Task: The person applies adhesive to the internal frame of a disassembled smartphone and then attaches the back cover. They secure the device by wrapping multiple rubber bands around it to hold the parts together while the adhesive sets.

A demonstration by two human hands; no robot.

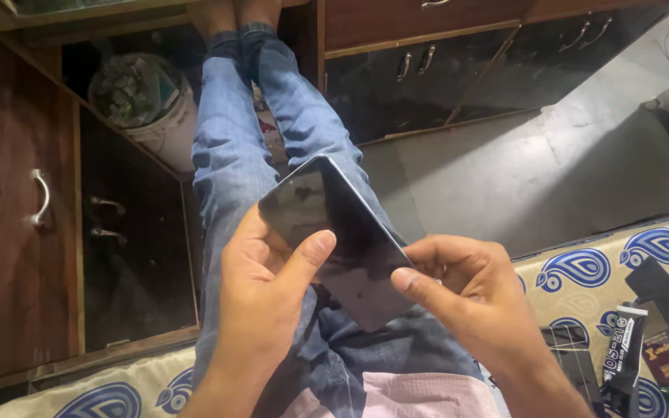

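A dark smartphone [327, 224] with a glossy black screen is held over my lap, tilted, its top end pointing up and left. My left hand [261, 290] grips it from the left side, thumb lying across the screen. My right hand [466, 298] holds the lower right edge, index finger and thumb pinching near the phone's corner. Below the phone are my legs in blue jeans [230, 147], stretched out toward the cabinets.
A white bucket [152, 104] full of scraps stands by my left leg. Wooden cabinets with metal handles [40, 197] run along the left and top. On the paisley-patterned cushion [582, 267] at right lie a black tube [625, 348], a dark flat panel [663, 298] and small packets.
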